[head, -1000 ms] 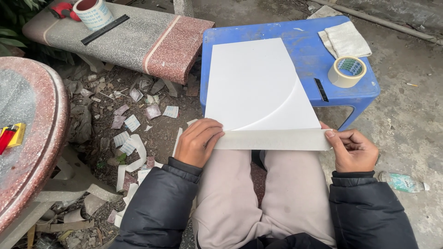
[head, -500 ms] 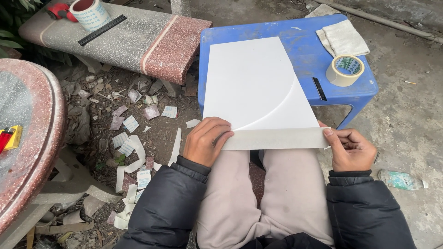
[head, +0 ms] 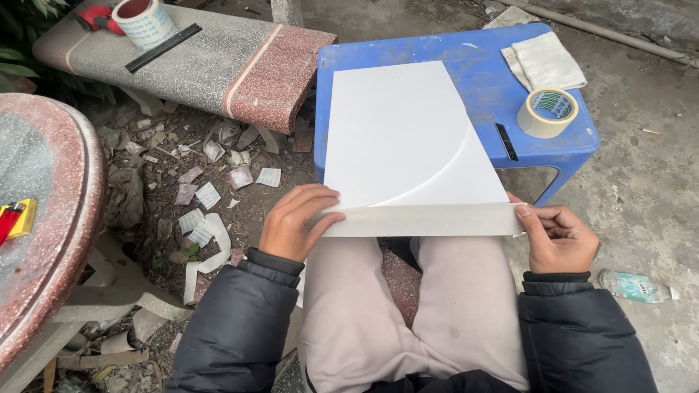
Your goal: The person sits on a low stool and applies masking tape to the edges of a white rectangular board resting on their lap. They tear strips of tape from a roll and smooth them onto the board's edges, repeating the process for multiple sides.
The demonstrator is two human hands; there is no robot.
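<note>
A white sheet [head: 404,138] lies on a blue plastic stool [head: 480,65] and overhangs toward my knees. A strip of pale tape [head: 426,219] runs along the sheet's near edge. My left hand [head: 295,222] presses the strip's left end down with its fingertips. My right hand [head: 557,236] pinches the strip's right end between thumb and fingers, just past the sheet's corner. A curved crease or cut line shows on the sheet.
A tape roll [head: 547,112], a folded cloth [head: 545,63] and a small black object [head: 506,142] sit on the stool. A stone bench [head: 218,62] holds another tape roll [head: 143,20] and a black bar [head: 162,48]. A round stone table [head: 44,218] is left. Paper scraps [head: 204,211] litter the ground.
Both hands stay on the tape strip's ends. My left hand has slid slightly along the near edge, and the view has shifted a little.
</note>
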